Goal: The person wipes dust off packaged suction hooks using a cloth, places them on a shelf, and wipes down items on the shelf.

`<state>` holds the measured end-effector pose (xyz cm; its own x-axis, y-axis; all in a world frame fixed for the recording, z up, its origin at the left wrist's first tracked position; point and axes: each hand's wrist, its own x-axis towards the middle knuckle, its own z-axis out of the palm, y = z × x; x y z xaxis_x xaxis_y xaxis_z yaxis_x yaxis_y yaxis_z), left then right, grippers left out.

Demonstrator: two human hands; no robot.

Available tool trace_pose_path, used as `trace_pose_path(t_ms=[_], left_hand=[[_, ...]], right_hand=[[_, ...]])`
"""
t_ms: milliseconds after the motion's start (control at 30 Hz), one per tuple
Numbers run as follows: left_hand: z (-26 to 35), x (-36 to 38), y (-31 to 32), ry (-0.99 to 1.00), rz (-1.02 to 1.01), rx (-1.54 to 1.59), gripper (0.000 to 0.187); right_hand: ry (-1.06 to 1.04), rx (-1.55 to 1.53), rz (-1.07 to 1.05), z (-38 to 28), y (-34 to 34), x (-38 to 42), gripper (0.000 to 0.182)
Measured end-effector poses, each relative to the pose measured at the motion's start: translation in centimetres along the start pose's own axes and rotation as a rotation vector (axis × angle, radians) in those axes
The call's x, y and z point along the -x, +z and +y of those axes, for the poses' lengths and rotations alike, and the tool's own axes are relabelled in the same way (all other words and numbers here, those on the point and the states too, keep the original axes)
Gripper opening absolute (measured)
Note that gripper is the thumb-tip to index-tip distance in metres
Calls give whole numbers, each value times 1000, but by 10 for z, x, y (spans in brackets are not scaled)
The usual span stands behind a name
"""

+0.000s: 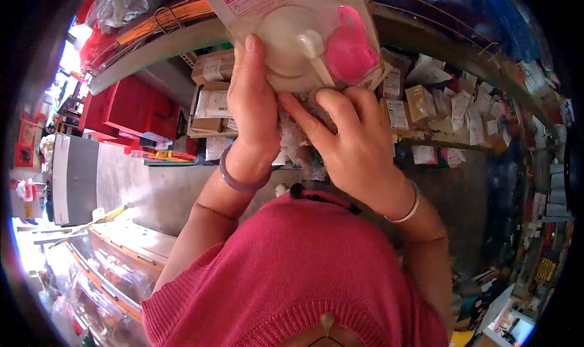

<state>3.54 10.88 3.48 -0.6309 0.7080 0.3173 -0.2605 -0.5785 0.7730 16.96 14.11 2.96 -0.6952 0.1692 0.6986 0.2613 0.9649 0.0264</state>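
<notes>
Head view: left hand point(254, 104) grips blister pack point(291, 40) by left edge, thumb on front. Right hand point(362, 143) half-curled, fingertips at pack's lower edge; cannot tell whether gripping. Pack sits above boxes point(421, 104). Step in hand seems two-handed handling; next move calls for steady left grip, right fingers well placed.

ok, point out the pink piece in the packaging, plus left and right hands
Pink piece point(351, 60): head view, its wide lower part.
Left hand point(250, 104): head view, middle of the hand.
Right hand point(359, 141): head view, back of the hand.
</notes>
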Motion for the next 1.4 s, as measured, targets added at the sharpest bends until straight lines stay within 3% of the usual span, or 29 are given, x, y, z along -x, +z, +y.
trace_pose_path(t_ms=[200,267,333,433,500,567,600,767,867,1000,1100,1133,1233,1267,1367,1400], left_hand=[[8,-12,-4,-109,-63,439,35],[13,-18,-8,-94,-32,443,36],[14,-19,-7,-59,-50,408,36],[8,-13,-7,-63,-30,373,37],[1,-9,-4,-83,-58,392,38],[-4,-2,0,-111,-130,444,39],[-6,4,4,-89,-141,400,40],[-7,16,8,-7,-231,252,43],[-6,19,8,-121,-216,228,44],[-14,20,6,-10,-195,72,46],[-15,23,2,-35,-168,193,52],[-12,22,5,-66,-186,179,63],[-3,13,16,-105,-292,662,72],[-5,10,10,-119,-338,606,78],[-15,10,2,-236,-350,601,72],[-13,13,4,-323,-247,615,60]], right_hand=[[-2,-13,-153,21,8,45,31],[191,-55,-264,42,16,70,34],[436,-302,-142,56,3,73,36],[620,-478,237,64,-35,63,36],[331,-207,226,48,-56,31,35],[147,-222,122,32,-40,6,34],[96,-167,171,29,-14,0,31],[157,-303,209,43,-20,-30,30],[167,-487,287,51,-21,-52,32],[-30,-118,291,37,-11,-67,34],[-36,-19,232,12,-6,-63,33],[-56,59,289,9,0,-59,34],[-53,192,218,2,4,-38,33],[-75,204,249,2,9,-29,32],[-140,136,240,10,13,-15,28],[-145,112,215,12,13,-14,27]])
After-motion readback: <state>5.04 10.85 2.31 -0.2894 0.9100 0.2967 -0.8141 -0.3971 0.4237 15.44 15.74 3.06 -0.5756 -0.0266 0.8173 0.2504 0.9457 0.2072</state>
